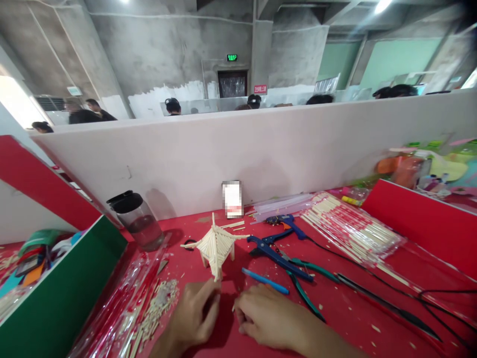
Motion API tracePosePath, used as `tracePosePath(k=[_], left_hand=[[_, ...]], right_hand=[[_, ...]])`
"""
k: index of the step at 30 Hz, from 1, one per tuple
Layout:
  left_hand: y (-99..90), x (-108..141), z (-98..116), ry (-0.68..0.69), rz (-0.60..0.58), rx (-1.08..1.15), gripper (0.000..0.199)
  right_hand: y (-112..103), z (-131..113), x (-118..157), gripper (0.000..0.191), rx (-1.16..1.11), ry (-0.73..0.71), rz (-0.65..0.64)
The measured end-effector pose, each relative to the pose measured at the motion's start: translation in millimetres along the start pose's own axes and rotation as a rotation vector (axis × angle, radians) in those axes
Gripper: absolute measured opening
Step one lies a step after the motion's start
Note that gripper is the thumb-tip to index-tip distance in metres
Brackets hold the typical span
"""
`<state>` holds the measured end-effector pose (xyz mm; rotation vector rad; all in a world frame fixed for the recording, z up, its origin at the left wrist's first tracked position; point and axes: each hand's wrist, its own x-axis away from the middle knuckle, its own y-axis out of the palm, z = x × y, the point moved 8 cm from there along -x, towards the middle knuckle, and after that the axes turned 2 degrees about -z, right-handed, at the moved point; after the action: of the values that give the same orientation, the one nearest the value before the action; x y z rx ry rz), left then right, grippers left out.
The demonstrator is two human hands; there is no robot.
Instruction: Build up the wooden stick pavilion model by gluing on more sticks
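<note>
A small pavilion model (215,244) built of pale wooden sticks stands upright on the red tabletop, its pointed roof corners sticking outward. My left hand (196,313) rests just in front of it with fingers curled and nothing visible in them. Its knuckles come close to the front roof corner; I cannot tell if they touch. To the right, my right hand (266,315) is closed, knuckles up. A tiny pale bit shows at its fingertips, too small to name. Beyond the right hand lie a blue pen (265,280), blue-handled cutters (279,258) and green-handled pliers (307,296).
A glue gun (286,223) with a black cord, tweezers (391,306) and bagged sticks (350,228) lie right. A phone (232,199) leans on the white partition (186,159). At left are a bottle (137,221), stick scraps (156,306) and a green panel (70,283).
</note>
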<state>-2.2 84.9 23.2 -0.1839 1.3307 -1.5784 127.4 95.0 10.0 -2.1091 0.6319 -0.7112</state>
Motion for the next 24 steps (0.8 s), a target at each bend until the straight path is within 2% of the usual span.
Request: tracePosePath(k=[2, 5, 11, 15, 21, 24], left_hand=[[14.2, -2, 10, 0.083, -0.149, -0.029, 0.012], [29.7, -4, 14, 0.093, -0.317, -0.058, 0.013], [36.0, -8, 18, 0.062, -0.417, -0.073, 0.017], [36.4, -9, 15, 0.038, -0.405, -0.043, 0.018], [33.5, -10, 5, -0.059, -0.302, 0.095, 0.018], [29.7, -12, -1, -0.155, -0.207, 0.237, 0.014]], right_hand=[[-1, 1, 1, 0.016, 0.014, 0.007, 0.014], [-5, 5, 2, 0.015, 0.040, 0.021, 0.026], [-28, 19, 5, 0.013, 0.028, 0.018, 0.112], [-37, 24, 5, 0.014, 0.024, 0.016, 0.127], [-43, 28, 2, 0.012, -0.035, 0.016, 0.158], [-41, 33, -2, 0.012, -0.136, 0.022, 0.150]])
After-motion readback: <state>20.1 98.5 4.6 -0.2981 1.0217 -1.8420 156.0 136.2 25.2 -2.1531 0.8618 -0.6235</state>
